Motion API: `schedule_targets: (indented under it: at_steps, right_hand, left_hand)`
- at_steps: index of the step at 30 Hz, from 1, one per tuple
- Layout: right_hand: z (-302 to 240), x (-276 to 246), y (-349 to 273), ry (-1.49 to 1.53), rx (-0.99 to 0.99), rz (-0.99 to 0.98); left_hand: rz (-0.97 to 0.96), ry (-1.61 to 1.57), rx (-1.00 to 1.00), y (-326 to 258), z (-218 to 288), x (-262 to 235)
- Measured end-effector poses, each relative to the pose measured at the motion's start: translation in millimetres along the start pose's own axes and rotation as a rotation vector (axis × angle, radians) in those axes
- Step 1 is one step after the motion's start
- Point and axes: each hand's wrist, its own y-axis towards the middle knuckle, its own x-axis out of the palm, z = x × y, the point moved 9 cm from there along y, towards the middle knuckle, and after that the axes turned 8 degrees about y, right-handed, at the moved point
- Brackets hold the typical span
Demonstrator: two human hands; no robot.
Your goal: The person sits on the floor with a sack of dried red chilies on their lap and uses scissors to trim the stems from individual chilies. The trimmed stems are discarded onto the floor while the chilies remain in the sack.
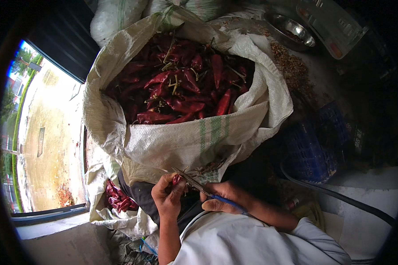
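Observation:
My left hand is closed on a dried red chilli, only a small part of which shows between thumb and fingers. Blue-handled scissors are gripped in my right hand, their metal blades pointing up and left beside the chilli. Whether the blades touch the chilli I cannot tell. Just beyond both hands stands a large white woven sack with green stripes and a rolled-down rim. Inside it lies a heap of dried red chillies, many with pale stems.
A second white sack at the left holds more red chillies. Full pale sacks stand at the back. At right are a steel bowl, chilli scraps, a blue plastic crate and a black hose.

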Motion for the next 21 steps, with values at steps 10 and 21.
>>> schedule_targets:
  at_steps: [10, 21]
  right_hand:
    - [2, -4, 0, 0.4, 0.047, -0.154]
    - [-26, -31, -18, -0.592, 0.011, 0.238]
  left_hand:
    - [-0.034, -0.352, -0.023, -1, -30, -6]
    - [0.035, -0.059, 0.176, 18, 48, -14]
